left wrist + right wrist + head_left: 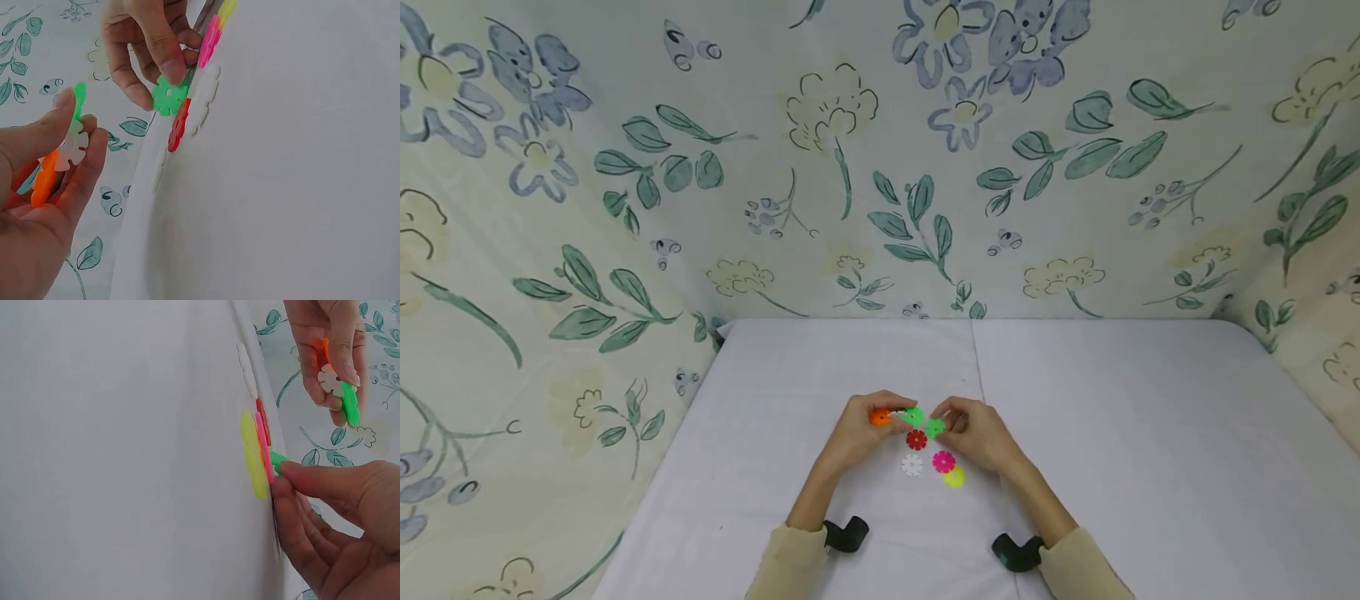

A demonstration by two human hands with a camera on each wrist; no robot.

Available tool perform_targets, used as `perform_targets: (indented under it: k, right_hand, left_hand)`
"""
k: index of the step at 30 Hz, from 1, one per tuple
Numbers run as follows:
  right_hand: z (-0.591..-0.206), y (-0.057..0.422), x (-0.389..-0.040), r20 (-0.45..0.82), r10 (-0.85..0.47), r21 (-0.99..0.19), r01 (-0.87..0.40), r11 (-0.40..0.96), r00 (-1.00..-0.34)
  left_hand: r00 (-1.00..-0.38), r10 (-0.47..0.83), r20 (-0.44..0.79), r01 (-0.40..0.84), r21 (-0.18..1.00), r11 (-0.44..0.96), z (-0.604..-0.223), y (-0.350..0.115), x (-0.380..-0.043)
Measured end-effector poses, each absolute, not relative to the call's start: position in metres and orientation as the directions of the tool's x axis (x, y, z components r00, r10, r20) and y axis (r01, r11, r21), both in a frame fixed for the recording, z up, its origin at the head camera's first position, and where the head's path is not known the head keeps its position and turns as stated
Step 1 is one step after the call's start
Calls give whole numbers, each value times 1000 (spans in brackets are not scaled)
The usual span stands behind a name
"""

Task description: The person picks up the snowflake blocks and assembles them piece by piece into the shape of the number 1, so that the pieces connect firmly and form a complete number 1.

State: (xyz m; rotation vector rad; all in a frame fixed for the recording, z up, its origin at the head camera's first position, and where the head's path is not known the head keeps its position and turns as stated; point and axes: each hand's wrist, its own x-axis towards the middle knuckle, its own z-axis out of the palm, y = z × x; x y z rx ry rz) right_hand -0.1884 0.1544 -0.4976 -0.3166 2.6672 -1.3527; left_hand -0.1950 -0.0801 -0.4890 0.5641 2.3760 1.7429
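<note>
My left hand holds a short chain of notched plastic building discs: an orange disc, a white disc in the middle and a green disc at the far end. Thumb and fingers pinch this chain from both sides. Just to its right, my right hand pinches a loose green disc by its edge, apart from the chain. Below the hands lie a red disc, a white disc, a pink disc and a yellow disc, the pink one overlapping the yellow.
A white cloth covers the table. Behind it and at the sides hangs a floral curtain. Black devices are strapped at both wrists, a left one and a right one, near the beige sleeves.
</note>
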Motion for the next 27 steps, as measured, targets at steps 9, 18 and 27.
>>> perform_targets:
  k: [9,18,27]
  right_hand:
    - [-492,168,-178,-52,-211,-927,-31,373,-976]
    - [-484,169,-173,42,-223,-981,-83,178,-974]
    - [-486,167,-172,148,-205,-974,-179,141,-967]
  left_hand:
    - [-926,357,126,228,938,261,-490,-78,-194]
    - [-913,384,137,241,941,238,-486,-76,-193]
    - [-917,377,128,227,946,232,-483,-76,-192]
